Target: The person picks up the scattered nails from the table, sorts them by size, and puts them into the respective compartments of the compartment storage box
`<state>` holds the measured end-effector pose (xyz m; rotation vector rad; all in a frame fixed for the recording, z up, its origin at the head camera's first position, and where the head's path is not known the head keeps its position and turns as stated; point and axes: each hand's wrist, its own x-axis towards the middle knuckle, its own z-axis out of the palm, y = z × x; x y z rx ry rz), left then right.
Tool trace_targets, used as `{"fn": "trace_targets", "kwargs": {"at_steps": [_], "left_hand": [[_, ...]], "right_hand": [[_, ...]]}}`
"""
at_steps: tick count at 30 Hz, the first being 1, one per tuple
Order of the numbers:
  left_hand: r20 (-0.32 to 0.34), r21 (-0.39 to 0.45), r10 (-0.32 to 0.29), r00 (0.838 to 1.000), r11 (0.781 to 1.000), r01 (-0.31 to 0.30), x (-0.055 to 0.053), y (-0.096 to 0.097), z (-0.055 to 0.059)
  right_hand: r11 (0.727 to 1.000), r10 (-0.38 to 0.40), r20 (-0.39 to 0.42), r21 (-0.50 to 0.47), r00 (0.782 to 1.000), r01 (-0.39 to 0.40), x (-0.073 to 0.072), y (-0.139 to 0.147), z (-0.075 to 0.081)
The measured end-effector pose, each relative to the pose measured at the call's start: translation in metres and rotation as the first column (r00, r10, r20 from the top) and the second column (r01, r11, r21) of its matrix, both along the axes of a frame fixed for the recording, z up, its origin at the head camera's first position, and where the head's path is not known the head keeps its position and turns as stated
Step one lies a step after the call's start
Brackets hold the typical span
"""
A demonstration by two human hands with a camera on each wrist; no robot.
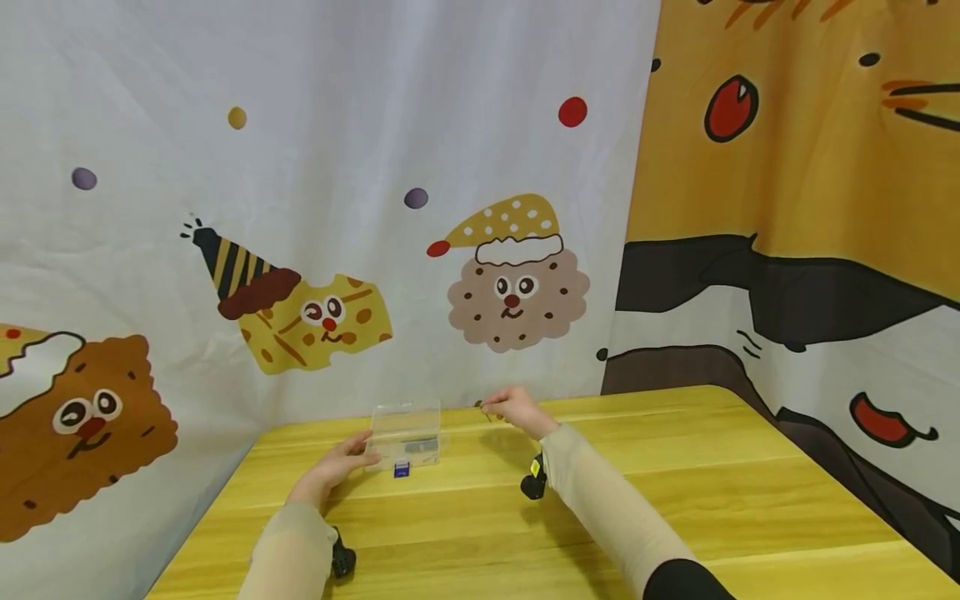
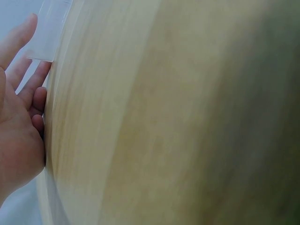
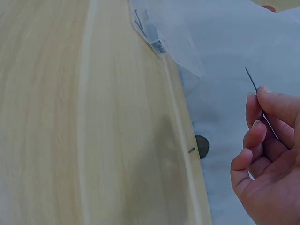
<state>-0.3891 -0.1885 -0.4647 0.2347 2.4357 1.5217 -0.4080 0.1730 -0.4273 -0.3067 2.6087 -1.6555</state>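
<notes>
A clear plastic box [image 1: 405, 451] with its lid [image 1: 406, 419] raised stands near the table's back edge, a small blue label [image 1: 402, 469] on its front. My left hand [image 1: 337, 468] grips the box's left side between thumb and fingers; in the left wrist view only a corner of the box [image 2: 47, 42] shows. To the right of the box, above the table, my right hand [image 1: 519, 410] pinches a thin dark nail [image 3: 251, 78], its pointed end sticking up past the fingertips in the right wrist view. Several dark nails [image 3: 140, 26] lie inside the box.
Another small dark nail [image 3: 191, 150] lies by the back edge of the wood-grain table [image 1: 465, 533]. A white curtain [image 1: 330, 167] with printed cartoon figures hangs right behind the table, and a yellow patterned one [image 1: 795, 183] at the right. Each wrist wears a black camera [image 1: 533, 483].
</notes>
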Motion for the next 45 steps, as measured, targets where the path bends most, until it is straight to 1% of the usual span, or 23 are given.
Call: {"fn": "trace_targets", "kwargs": {"at_steps": [7,11,15,22,25,32,37,45], "left_hand": [[-0.002,-0.003,0.010,1.000,1.000,-0.010,0.004,0.000,0.001],[-0.005,-0.001,0.014,1.000,1.000,-0.014,0.005,0.000,0.001],[-0.007,0.000,0.015,1.000,1.000,-0.015,0.003,0.000,-0.001],[-0.009,0.008,0.022,1.000,1.000,-0.022,0.001,0.000,-0.004],[-0.017,0.001,0.019,1.000,1.000,-0.019,0.002,0.000,-0.004],[-0.020,0.007,0.028,0.999,1.000,-0.028,0.003,0.001,-0.002],[-0.018,0.006,0.026,1.000,1.000,-0.026,0.001,0.001,-0.003],[-0.014,0.021,0.025,1.000,0.999,-0.025,0.000,0.001,-0.004]], "right_hand": [[0.999,0.051,-0.021,0.015,0.998,-0.051,0.005,-0.016,-0.003],[0.996,0.080,-0.040,0.034,0.996,-0.079,0.005,-0.026,-0.010],[0.994,0.106,-0.060,0.044,0.992,-0.104,0.004,-0.038,-0.017],[0.994,0.099,-0.066,0.043,0.993,-0.096,0.005,-0.057,-0.025],[0.993,0.099,-0.073,0.063,0.992,-0.095,0.007,-0.064,-0.026],[0.984,0.130,-0.156,0.144,0.979,-0.107,0.007,-0.074,-0.030],[0.977,0.154,-0.166,0.172,0.974,-0.125,0.009,-0.080,-0.032],[0.974,0.186,-0.186,0.164,0.965,-0.156,0.010,-0.087,-0.035]]}}
